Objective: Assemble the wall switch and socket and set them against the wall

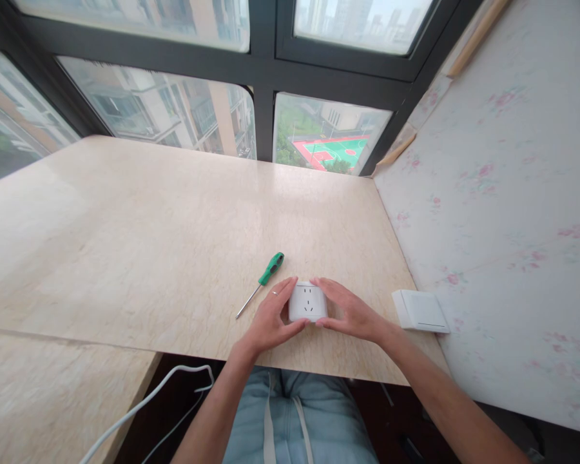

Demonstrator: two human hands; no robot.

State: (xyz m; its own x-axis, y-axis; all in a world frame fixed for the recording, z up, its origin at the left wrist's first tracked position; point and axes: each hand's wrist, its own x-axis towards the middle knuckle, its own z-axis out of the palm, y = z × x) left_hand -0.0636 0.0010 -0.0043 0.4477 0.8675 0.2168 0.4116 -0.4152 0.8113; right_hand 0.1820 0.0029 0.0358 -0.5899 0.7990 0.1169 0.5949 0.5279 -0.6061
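Note:
A white wall socket [308,303] with several dark slots faces up, low over or on the stone counter near its front edge. My left hand [273,316] grips its left side, fingers at the far edge and thumb at the near edge. On the opposite side, my right hand [348,312] holds it the same way, fingertips on the far corner and thumb on the near one. A screwdriver [271,268] with a green and black handle lies just beyond my left hand, its metal tip pointing toward the lower left.
A white switch box [419,310] stands at the right, against the flowered wall [502,212]. The pale stone counter [140,238] runs back to dark-framed windows [265,103]. A white cable [159,386] hangs by the counter's front edge at lower left.

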